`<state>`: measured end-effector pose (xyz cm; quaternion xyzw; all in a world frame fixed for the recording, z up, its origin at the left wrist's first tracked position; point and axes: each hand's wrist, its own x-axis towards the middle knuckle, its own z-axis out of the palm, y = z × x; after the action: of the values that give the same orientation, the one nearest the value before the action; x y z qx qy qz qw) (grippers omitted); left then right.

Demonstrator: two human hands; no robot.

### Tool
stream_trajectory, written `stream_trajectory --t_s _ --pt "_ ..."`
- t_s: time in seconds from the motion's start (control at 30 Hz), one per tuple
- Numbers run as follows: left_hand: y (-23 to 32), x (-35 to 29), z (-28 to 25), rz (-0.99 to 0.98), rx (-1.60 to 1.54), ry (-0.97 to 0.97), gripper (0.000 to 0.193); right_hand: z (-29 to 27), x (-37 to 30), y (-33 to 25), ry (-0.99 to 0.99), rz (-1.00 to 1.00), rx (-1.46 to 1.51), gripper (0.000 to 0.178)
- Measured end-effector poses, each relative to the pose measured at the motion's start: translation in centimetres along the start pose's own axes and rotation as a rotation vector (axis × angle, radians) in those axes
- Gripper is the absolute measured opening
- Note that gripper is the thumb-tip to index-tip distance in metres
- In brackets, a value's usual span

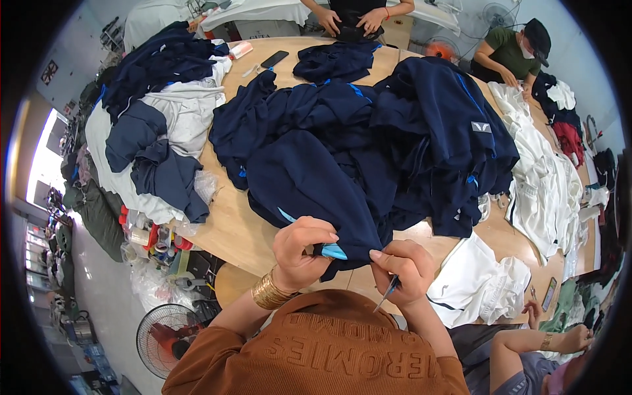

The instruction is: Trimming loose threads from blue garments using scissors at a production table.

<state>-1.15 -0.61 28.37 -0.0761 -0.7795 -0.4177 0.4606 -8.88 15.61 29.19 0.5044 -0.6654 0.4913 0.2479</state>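
A navy garment stretches toward me from the heap on the wooden table. My left hand is closed on its near edge, where a light blue strip shows beside the fingers. To its right, my right hand pinches the same edge between thumb and forefinger. Tucked in that right hand is a slim, pointed metal tool, its tip sticking out below the palm. Most of the tool is hidden, so its exact kind cannot be made out.
More navy garments cover the table. White garments lie at right, grey and white ones at left. A phone rests at the far side. A fan stands lower left. Several people work around the table.
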Motion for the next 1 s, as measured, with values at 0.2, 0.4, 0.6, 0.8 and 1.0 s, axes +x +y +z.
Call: stream_trajectory --t_s 0.2,0.4,0.6,0.8,1.0 --pt "0.6 0.6 0.4 -0.104 -0.016 -0.122 0.028 0.1 -0.2 0.1 -0.011 0.068 0.025 0.026" --pt "-1.5 -0.5 1.1 -0.398 -0.003 -0.716 0.015 0.0 -5.5 2.1 -0.056 0.361 0.035 0.018" --pt "-1.1 -3.1 2.2 -0.651 -0.145 -1.028 0.012 -0.7 -11.0 2.1 -0.221 0.902 0.224 0.014" --pt "-0.8 -2.8 4.4 -1.135 -0.645 -0.231 0.007 -1.0 -23.2 9.5 -0.130 1.222 -0.284 0.033" --pt "-1.0 -3.0 5.5 -0.429 0.115 -0.503 0.015 -0.9 -21.7 10.2 0.010 0.890 -0.481 0.037"
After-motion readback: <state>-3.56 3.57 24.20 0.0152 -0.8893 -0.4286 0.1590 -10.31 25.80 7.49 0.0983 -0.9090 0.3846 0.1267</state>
